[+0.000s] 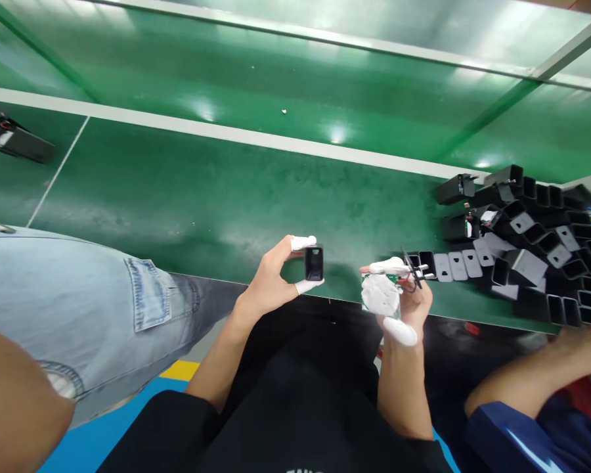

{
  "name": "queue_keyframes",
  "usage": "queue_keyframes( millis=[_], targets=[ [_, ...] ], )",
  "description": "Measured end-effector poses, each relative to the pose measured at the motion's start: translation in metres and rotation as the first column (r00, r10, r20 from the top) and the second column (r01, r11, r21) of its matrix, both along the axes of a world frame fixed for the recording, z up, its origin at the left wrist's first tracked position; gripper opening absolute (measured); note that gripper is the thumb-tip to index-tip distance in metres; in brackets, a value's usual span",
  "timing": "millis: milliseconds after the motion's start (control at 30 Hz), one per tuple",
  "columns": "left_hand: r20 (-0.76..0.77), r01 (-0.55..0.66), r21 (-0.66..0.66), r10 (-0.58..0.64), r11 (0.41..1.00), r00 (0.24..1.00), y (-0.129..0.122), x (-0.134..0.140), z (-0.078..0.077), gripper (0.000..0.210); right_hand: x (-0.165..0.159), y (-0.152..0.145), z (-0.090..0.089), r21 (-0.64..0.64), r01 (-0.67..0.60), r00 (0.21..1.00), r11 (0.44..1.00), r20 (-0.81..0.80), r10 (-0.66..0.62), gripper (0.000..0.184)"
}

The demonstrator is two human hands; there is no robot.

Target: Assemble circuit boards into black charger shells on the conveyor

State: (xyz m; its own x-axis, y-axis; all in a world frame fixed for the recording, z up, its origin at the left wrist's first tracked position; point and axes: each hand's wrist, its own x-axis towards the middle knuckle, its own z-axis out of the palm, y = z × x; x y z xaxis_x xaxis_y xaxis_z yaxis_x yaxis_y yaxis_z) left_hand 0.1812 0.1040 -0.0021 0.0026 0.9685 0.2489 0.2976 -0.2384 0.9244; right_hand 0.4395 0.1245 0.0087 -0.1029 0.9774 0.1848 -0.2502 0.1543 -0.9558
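Note:
My left hand [276, 269], with white finger cots on its thumb and a finger, grips a small black rectangular case [314, 263] by its sides. The case's hollow open end faces up toward me. In my right hand [410, 309], also wearing white finger cots, is a circuit board [380, 294] covered by a lump of white paste, with green showing at its edge. Dark and red wires [412, 274] stick out from the board's right side. Board and case are held apart, over the front edge of the green table.
Many black cases [536, 197] and grey end plates [457, 265] pile up at the table's right. Another black case [22, 138] with wires lies far left. A person in jeans [103, 289] is at my left; another person's arm [532, 374] is at my right.

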Motion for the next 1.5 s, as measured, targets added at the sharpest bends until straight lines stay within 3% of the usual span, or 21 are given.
queue_keyframes(
  millis=[167, 333, 667, 800, 1100, 1267, 1500],
  targets=[
    [-0.007, 0.112, 0.092, -0.112, 0.989, 0.994, -0.010, -0.002, 0.029, 0.073, -0.006, -0.004, 0.037, 0.093, -0.078, 0.996, 0.993, 0.040, 0.074, 0.063],
    [-0.022, 0.148, 0.190, -0.147, 0.970, 0.989, -0.016, 0.001, 0.037, 0.082, -0.012, -0.001, 0.054, 0.181, -0.126, 0.988, 0.975, 0.113, 0.107, 0.057],
    [-0.072, 0.192, 0.243, -0.180, 0.951, 0.981, -0.021, 0.010, 0.042, 0.084, -0.015, -0.007, 0.052, 0.215, -0.171, 0.980, 0.962, 0.133, 0.145, 0.071],
    [-0.065, 0.191, 0.263, -0.180, 0.946, 0.981, -0.021, 0.011, 0.043, 0.085, -0.014, -0.005, 0.053, 0.242, -0.192, 0.968, 0.951, 0.204, 0.144, 0.071],
    [-0.091, 0.174, 0.267, -0.155, 0.948, 0.984, -0.018, 0.012, 0.047, 0.065, -0.016, 0.003, 0.059, 0.318, -0.251, 0.939, 0.914, 0.309, 0.151, 0.067],
    [-0.070, 0.172, 0.273, -0.158, 0.947, 0.985, -0.017, 0.013, 0.045, 0.065, -0.015, 0.005, 0.056, 0.356, -0.276, 0.935, 0.893, 0.315, 0.163, 0.074],
    [-0.044, 0.174, 0.234, -0.169, 0.956, 0.985, -0.019, 0.012, 0.041, 0.064, -0.016, 0.004, 0.059, 0.340, -0.284, 0.919, 0.897, 0.364, 0.153, 0.072]
  ],
)
